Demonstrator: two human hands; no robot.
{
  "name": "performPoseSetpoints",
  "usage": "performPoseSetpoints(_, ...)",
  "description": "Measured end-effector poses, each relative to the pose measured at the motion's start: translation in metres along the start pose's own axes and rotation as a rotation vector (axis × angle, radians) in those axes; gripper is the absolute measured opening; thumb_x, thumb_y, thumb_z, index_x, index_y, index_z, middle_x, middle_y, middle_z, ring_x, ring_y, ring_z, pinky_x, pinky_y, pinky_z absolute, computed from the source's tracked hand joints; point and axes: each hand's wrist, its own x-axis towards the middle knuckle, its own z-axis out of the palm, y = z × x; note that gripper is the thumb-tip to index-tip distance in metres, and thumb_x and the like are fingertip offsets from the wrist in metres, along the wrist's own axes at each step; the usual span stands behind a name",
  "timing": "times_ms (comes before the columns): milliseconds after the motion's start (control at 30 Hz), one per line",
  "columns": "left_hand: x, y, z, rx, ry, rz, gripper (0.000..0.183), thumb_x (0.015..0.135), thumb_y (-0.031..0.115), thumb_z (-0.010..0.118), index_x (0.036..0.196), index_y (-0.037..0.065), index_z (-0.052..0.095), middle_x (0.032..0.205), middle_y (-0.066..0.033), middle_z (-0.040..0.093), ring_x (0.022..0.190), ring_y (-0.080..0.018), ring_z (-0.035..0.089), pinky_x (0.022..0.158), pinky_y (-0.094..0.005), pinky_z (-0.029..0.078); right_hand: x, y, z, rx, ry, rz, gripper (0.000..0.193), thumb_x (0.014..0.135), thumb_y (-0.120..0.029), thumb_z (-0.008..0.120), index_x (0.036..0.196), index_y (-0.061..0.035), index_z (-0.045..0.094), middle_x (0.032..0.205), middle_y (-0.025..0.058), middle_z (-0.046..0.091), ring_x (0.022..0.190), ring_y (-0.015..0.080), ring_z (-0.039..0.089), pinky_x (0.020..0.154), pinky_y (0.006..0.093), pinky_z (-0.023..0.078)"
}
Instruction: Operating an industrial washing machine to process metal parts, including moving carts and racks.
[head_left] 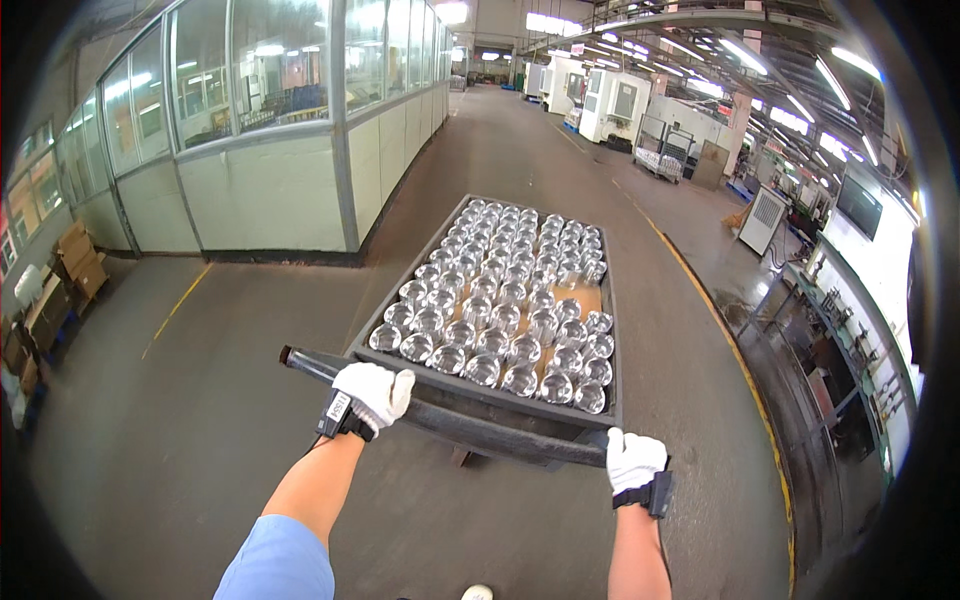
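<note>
Left hand [374, 394], right hand [635, 460]: gloved, apart, closed on black handlebar [492, 432]. Polished metal cylinders [505, 318]: rows in cart tray [470, 391], beyond hands; jolt or sharp turn could topple some.

head: fisheye, head-worn | facing down and forward | hands [372, 394] near

A pale-green partition [265, 203] with tall windows [280, 68] borders the grey floor [505, 150] on the left, while white machine cabinets [613, 105] stand beyond a yellow line [741, 352] on the right under strip lights [742, 57].
</note>
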Motion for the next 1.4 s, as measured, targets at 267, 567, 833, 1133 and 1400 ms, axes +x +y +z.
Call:
performPoseSetpoints(267, 0.001, 0.018, 0.016, 0.028, -0.002, 0.009, 0.050, 0.090, 0.036, 0.039, 0.063, 0.007, 0.067, 0.065, -0.0160, 0.065, 0.064, -0.0347, 0.064, 0.068, -0.0446, 0.050, 0.009, 0.017, 0.017, -0.012, -0.209, 0.054, 0.048, 0.093, -0.040, 0.043, 0.067, -0.0086, 0.067, 0.066, 0.0141, 0.065, 0.065, 0.0312, 0.064, 0.068, 0.0423, 0.048)
performPoseSetpoints(567, 0.001, 0.048, 0.019, -0.038, 0.172, 0.018, 0.053, 0.089, 0.037, 0.040, 0.055, 0.006, 0.065, 0.057, -0.0148, 0.063, 0.057, -0.0335, 0.063, 0.063, -0.0435, 0.050, 0.025, 0.063, 0.055, 0.032, -0.082, 0.024, 0.043, 0.092, -0.033, 0.043, 0.065, -0.0098, 0.067, 0.068, 0.0134, 0.065, 0.067, 0.0312, 0.062, 0.071, 0.0415, 0.048)
performPoseSetpoints(833, 0.005, 0.082, 0.065, -0.135, 0.259, 0.071, 0.049, 0.089, 0.036, 0.045, 0.050, 0.010, 0.062, 0.055, -0.0109, 0.062, 0.052, -0.0288, 0.060, 0.062, -0.0381, 0.051, 0.045, 0.101, 0.098, -0.091, -0.398, 0.049, 0.034, 0.095, -0.032, 0.036, 0.097, -0.0131, 0.065, 0.093, 0.0082, 0.069, 0.084, 0.0288, 0.064, 0.081, 0.0401, 0.047)
performPoseSetpoints(1133, 0.021, 0.114, 0.072, -0.092, 0.320, 0.053, 0.047, 0.088, 0.033, 0.047, 0.049, 0.009, 0.061, 0.055, -0.0108, 0.062, 0.052, -0.0279, 0.060, 0.059, -0.0386, 0.050, 0.072, 0.127, 0.126, -0.049, -0.179, -0.148, 0.021, 0.092, -0.021, 0.043, 0.094, -0.0127, 0.061, 0.082, 0.0065, 0.068, 0.072, 0.0238, 0.062, 0.069, 0.0375, 0.046)
performPoseSetpoints(1400, 0.018, 0.139, 0.086, -0.046, 0.252, -0.019, 0.042, 0.084, 0.030, 0.054, 0.047, 0.010, 0.058, 0.052, -0.0122, 0.060, 0.053, -0.0296, 0.060, 0.058, -0.0409, 0.050, 0.089, 0.138, 0.144, -0.141, -0.280, -0.175, 0.022, 0.090, -0.027, 0.049, 0.103, -0.0133, 0.062, 0.083, 0.0081, 0.067, 0.075, 0.0260, 0.064, 0.070, 0.0410, 0.048)
